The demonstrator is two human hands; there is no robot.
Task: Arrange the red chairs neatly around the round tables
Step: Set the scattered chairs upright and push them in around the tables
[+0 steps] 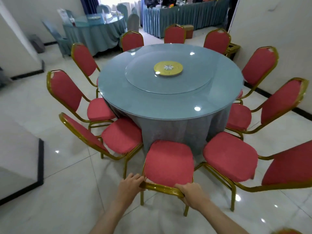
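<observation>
Here, left hand [130, 182]: fingers curled over the left end of the gold back rail [162, 187], gripping it.
Right hand [192, 193]: wrapped round the right end of the same rail, knuckles up.
Held chair [168, 162]: nearest the person, back towards them, seat front pointing at the table; its back-to-front axis runs almost straight at the table's centre.
Seat front: right up at the hanging grey tablecloth [177, 132].
Neighbour chairs: one just beside on the left [121, 135], one just beside on the right [230, 161], both angled in towards the table.
Round table [168, 105]: glass-topped, ringed by more red chairs facing inward.
Turntable [199, 81]: central, with a yellow disc [168, 68].
Far end: a second round table [94, 24], draped blue-green.
</observation>
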